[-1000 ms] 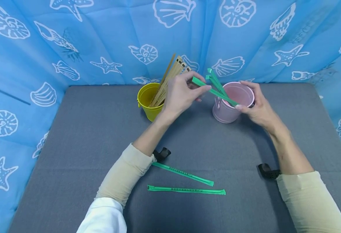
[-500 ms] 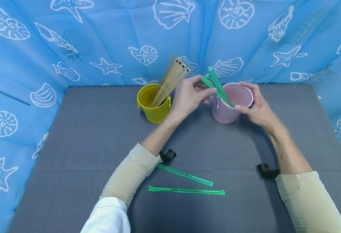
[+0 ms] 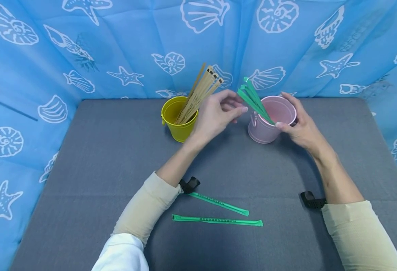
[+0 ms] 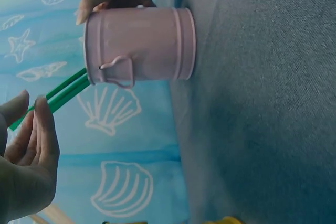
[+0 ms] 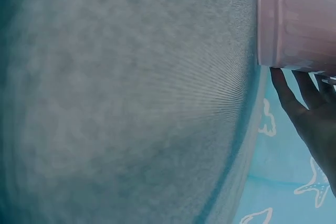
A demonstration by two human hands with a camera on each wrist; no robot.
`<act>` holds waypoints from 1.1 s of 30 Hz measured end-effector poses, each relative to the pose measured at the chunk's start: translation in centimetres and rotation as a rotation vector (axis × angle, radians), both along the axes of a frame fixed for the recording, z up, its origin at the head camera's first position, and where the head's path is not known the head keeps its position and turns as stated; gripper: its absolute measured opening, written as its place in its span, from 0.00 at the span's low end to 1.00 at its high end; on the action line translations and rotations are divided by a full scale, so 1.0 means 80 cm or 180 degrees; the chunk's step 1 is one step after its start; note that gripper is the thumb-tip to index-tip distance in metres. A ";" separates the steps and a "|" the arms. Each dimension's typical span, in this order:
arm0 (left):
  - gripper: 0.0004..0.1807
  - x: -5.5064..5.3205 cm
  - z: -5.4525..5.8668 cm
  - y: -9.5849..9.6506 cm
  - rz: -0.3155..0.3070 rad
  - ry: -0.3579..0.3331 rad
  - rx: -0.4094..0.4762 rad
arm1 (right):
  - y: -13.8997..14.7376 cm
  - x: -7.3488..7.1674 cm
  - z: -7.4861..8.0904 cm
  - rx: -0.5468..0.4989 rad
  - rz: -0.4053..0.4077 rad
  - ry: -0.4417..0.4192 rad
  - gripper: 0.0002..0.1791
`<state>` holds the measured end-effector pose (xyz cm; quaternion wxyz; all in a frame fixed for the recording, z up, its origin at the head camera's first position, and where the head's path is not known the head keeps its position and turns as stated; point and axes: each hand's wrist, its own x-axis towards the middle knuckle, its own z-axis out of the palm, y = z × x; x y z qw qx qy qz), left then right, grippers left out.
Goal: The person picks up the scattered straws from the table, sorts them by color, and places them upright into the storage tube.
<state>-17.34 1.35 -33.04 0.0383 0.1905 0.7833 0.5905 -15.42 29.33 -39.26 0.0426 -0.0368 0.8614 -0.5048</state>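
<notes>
A small pink metal bucket (image 3: 264, 131) stands upright at the back right, several green wrapped straws (image 3: 252, 98) leaning out over its left side. My right hand (image 3: 301, 126) grips this bucket from the right, thumb at the front rim and fingers around the far side. Just left of the straws is my left hand (image 3: 219, 113); a gap shows between its thumb and fingertips, and it holds nothing. In the left wrist view the straws (image 4: 68, 92) pass behind those fingertips. Two more green wrapped straws (image 3: 217, 221) lie flat on the table, one partly hidden by the left wrist camera.
Left of my left hand stands a yellow bucket (image 3: 178, 131) with several beige wrapped sticks (image 3: 202, 92) leaning to the right. A grey cloth covers the table (image 3: 117, 150). Behind it hangs a blue shell-print curtain (image 3: 134, 49).
My left hand brought a pinched green straw rightward against the others in the pink bucket, let it go, and drew back slightly left. The right hand stayed on the bucket.
</notes>
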 end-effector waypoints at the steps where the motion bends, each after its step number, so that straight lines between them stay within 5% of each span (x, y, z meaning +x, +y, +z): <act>1: 0.11 0.002 0.000 -0.003 -0.0038 0.0016 -0.0012 | 0.001 0.000 0.001 0.0005 0.0006 -0.0007 0.46; 9: 0.12 0.031 -0.003 -0.030 -0.0517 -0.0071 -0.0127 | 0.004 -0.001 0.007 0.0101 0.0077 0.0115 0.45; 19: 0.18 0.060 -0.003 -0.074 -0.1051 0.0202 -0.0360 | 0.006 -0.003 0.006 0.0124 0.0127 -0.0055 0.47; 25: 0.24 0.076 -0.009 -0.103 -0.1425 0.0167 -0.0618 | 0.006 -0.005 0.003 0.0025 0.0137 -0.0020 0.46; 33: 0.25 0.089 -0.027 -0.137 -0.1438 0.0079 -0.0614 | 0.002 -0.003 0.009 0.0047 0.0133 -0.0094 0.46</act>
